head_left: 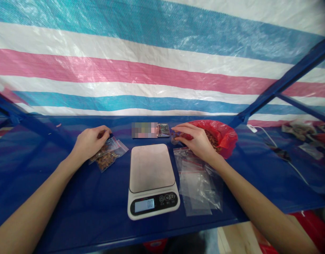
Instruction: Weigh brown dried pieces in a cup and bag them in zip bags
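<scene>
My left hand (91, 141) is closed at the top edge of a small zip bag of brown dried pieces (101, 151), left of the scale. Under it lies another filled zip bag (107, 161), partly covered. My right hand (196, 140) pinches a small clear cup (174, 138) between thumb and fingers, just in front of a red plastic bag (227, 135). Inside the red bag are loose brown pieces (212, 140), partly hidden by the hand. A white digital scale (152, 169) sits between my hands, its display reading 0.0.
Flat clear zip bags (195, 190) lie right of the scale. A phone (163, 130) stands behind it, its picture partly blurred out. A white cable (268, 135) and crumpled bags (300, 130) are at the right. Striped sheeting (151, 70) hangs behind the blue table (98, 215).
</scene>
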`<act>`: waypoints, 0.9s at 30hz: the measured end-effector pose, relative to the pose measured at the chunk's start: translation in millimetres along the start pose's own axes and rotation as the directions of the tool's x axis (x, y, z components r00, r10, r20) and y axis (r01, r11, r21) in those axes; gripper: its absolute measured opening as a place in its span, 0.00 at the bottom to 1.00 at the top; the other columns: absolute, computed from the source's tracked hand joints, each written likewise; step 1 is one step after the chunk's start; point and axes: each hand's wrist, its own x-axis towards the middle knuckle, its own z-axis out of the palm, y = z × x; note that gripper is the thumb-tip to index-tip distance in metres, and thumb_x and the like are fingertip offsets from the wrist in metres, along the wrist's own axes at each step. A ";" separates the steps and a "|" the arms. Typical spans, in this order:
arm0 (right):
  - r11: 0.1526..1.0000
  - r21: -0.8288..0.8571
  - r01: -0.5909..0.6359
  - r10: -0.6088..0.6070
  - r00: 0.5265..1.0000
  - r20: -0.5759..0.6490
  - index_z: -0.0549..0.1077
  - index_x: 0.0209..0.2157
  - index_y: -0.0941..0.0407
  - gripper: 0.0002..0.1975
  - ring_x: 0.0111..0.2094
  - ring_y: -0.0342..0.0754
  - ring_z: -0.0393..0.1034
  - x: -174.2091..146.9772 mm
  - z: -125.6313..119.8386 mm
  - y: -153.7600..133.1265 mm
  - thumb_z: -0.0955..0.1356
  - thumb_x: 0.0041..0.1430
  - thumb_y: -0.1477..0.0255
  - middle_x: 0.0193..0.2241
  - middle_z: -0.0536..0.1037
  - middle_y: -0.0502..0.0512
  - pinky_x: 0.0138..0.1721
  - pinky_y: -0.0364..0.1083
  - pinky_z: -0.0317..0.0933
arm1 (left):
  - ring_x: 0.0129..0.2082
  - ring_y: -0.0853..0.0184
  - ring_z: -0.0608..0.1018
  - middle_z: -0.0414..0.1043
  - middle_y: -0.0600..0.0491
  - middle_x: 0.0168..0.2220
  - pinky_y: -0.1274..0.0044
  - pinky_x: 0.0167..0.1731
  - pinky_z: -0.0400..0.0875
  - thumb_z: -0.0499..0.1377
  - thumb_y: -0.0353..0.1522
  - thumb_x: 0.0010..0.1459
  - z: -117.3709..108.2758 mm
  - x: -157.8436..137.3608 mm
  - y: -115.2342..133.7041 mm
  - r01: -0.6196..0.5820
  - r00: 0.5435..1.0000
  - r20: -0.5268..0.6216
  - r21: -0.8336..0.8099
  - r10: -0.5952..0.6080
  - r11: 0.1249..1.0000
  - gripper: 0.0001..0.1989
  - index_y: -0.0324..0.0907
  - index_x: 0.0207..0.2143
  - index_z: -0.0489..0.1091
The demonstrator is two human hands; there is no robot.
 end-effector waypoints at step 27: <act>0.952 -0.198 0.232 -0.159 0.931 0.329 0.85 0.40 0.51 0.03 0.66 0.63 0.63 -10.2 11.2 -7.3 0.75 0.65 0.73 0.63 0.76 0.59 0.65 0.65 0.63 | 0.39 0.55 0.84 0.86 0.51 0.39 0.72 0.38 0.71 0.51 0.46 0.64 1.9 0.2 -2.6 -0.007 1.000 0.001 -0.004 0.007 1.000 0.20 0.49 0.41 0.80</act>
